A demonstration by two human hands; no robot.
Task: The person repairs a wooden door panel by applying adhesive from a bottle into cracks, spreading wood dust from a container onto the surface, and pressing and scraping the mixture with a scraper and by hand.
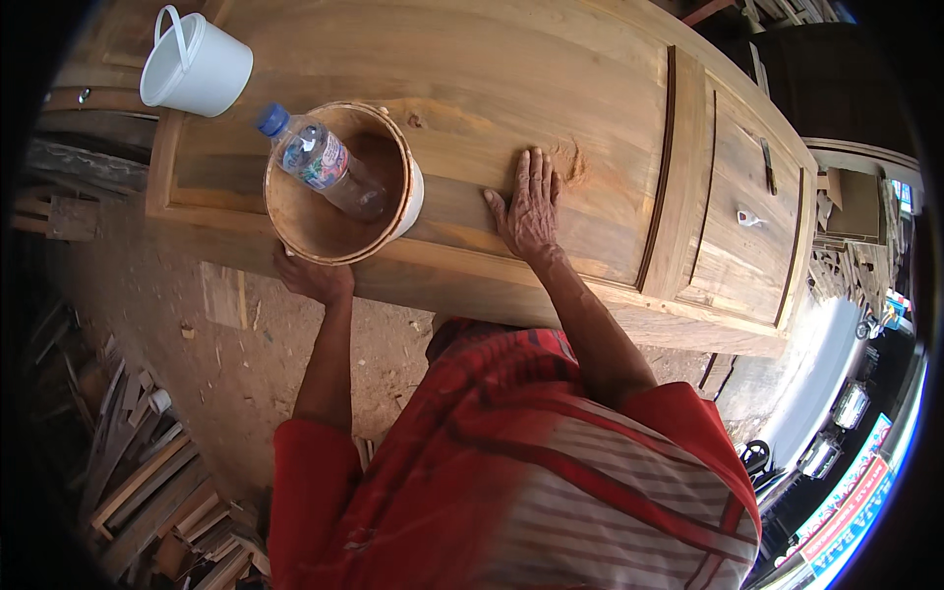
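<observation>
A wooden panel door (pixel 462 59) lies flat in front of me. My right hand (pixel 532 211) rests on its surface, palm down with the fingers stretched out, beside a small patch of reddish-brown powder (pixel 572 164). On the near left of the door stands a white bucket (pixel 411 205) with a brown-stained inside. A clear plastic bottle (pixel 339 177) with a blue cap leans in it. My left hand (pixel 320 279) is just below the bucket's near rim, by the door's edge. Its fingers are partly hidden, so whether it grips bucket or door is unclear.
A small white pail (pixel 202 69) with a handle stands at the far left. A dark slim tool (pixel 768 165) and a small white item (pixel 750 217) lie on the door's right end. Wood offcuts (pixel 162 482) pile up at lower left. Vehicles (pixel 836 413) stand at right.
</observation>
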